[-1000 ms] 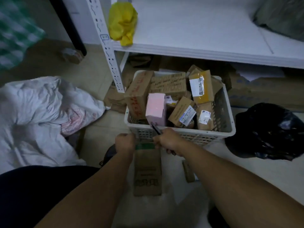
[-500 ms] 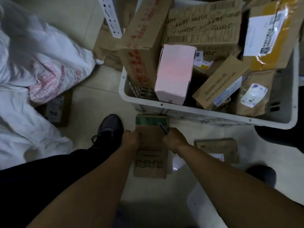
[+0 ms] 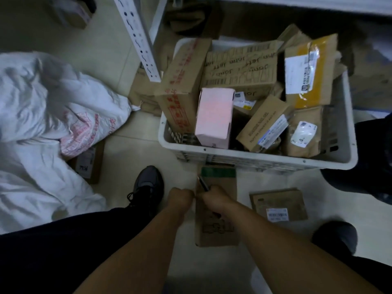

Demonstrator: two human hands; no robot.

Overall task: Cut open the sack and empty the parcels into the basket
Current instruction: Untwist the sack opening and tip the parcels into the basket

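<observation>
Below the basket (image 3: 257, 161), on the tiled floor: both fists meet. Right hand (image 3: 216, 197), fingers clamped on a slim dark cutter (image 3: 203, 183), blade forward, likely ready to slit. Left hand (image 3: 181, 198) closed; contents indiscernible. Basket: white slatted plastic, heaped with cardboard parcels. Sack (image 3: 53, 115): crumpled white woven fabric, left.

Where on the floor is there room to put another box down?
Bare tile lies between the white sack and the basket, ahead of the black shoe. Another patch sits between the basket and the flat labelled parcel. The basket itself is packed full.
</observation>
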